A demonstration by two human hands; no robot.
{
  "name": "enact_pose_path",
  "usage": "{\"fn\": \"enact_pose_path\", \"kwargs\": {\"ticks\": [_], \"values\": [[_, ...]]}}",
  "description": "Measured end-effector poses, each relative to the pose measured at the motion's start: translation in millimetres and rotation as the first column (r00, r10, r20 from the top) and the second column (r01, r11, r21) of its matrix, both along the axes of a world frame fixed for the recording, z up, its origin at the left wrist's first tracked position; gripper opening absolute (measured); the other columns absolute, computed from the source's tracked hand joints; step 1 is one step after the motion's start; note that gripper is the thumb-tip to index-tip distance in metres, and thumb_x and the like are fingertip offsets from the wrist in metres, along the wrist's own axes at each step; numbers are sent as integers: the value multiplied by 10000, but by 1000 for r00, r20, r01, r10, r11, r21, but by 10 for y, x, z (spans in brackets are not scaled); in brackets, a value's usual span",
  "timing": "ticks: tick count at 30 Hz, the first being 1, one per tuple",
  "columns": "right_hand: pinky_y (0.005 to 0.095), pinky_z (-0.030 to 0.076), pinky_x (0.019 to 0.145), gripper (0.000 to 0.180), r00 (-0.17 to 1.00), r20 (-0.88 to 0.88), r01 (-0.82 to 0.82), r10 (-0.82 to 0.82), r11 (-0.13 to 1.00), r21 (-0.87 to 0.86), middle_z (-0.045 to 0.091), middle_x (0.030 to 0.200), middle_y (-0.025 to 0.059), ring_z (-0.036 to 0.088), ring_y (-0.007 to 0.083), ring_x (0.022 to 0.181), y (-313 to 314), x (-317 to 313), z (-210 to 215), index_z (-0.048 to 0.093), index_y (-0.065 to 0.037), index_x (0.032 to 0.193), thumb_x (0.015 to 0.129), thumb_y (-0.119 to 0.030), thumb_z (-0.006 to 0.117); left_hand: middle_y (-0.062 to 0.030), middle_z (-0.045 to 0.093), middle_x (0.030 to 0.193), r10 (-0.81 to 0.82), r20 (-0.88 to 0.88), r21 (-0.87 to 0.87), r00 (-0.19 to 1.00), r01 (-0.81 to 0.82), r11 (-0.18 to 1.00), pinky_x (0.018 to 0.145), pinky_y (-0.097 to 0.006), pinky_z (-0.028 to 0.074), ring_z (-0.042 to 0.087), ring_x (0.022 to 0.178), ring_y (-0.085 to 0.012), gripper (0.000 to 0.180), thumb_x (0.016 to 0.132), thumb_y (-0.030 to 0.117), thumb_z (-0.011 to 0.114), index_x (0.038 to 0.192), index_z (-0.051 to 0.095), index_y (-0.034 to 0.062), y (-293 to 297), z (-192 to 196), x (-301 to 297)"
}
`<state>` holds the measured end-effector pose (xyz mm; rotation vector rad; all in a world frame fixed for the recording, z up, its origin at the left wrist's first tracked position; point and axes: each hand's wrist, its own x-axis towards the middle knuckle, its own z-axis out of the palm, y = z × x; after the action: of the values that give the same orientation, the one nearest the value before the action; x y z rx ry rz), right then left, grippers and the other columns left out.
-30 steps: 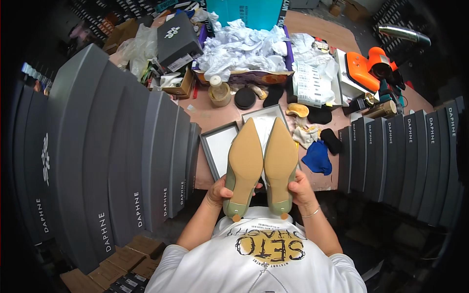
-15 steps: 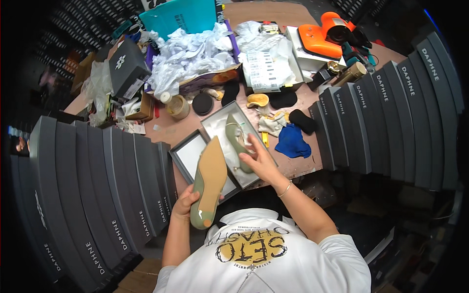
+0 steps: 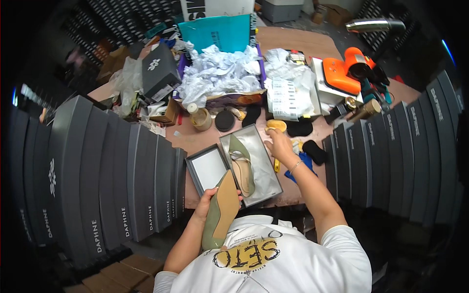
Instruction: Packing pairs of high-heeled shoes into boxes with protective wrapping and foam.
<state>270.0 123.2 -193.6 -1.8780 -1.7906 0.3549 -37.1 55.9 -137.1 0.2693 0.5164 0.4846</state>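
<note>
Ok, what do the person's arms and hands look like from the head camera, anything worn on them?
Both forearms are bare, with short white sleeves ending above the elbows. The left hand is bare, no glove, ring or watch visible. The right hand is also ungloved, with a thin bracelet at the wrist. The white shirt carries a dark and yellow print.

Shoe [image 3: 243, 163] in box [image 3: 271, 180]

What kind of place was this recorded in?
Probably a shoe packing or stockroom workbench: stacked grey shoe boxes flank the table, an open box holds one green shoe, and crumpled tissue paper is piled behind.
</note>
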Motion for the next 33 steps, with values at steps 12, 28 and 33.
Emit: {"fn": "enact_pose_path", "kwargs": {"ticks": [12, 28, 33], "values": [[342, 503, 755, 141, 851, -448, -380, 275, 911, -161, 631, 1027, 104, 630, 240, 943, 509, 291, -218, 607, -17, 945, 886, -123, 534, -244, 455, 1335, 292, -162, -45, 943, -303, 952, 955, -518, 451, 493, 1194, -370, 637, 889, 376, 377, 1382, 356, -25, -413, 8, 206], [359, 483, 543, 170, 512, -372, -686, 774, 629, 365, 552, 753, 112, 570, 286, 607, -1104, -852, 886, 592, -41, 880, 785, -122, 707, -98, 504, 1279, 616, -242, 254, 749, -564, 786, 1009, -338, 388, 501, 1150, -182, 515, 997, 355, 328, 1427, 315, 71, -715, 144, 571], [367, 482, 515, 143, 594, -269, -729, 758, 649, 219, 548, 798, 119, 586, 282, 619, -1066, -855, 957, 550, -70, 844, 817, -152, 664, -92, 496, 1272, 581, -130, 164, 803, -561, 812, 1008, -315, 381, 488, 1157, -172, 504, 996, 351, 303, 1412, 328, 67, -779, 85, 609]]}}
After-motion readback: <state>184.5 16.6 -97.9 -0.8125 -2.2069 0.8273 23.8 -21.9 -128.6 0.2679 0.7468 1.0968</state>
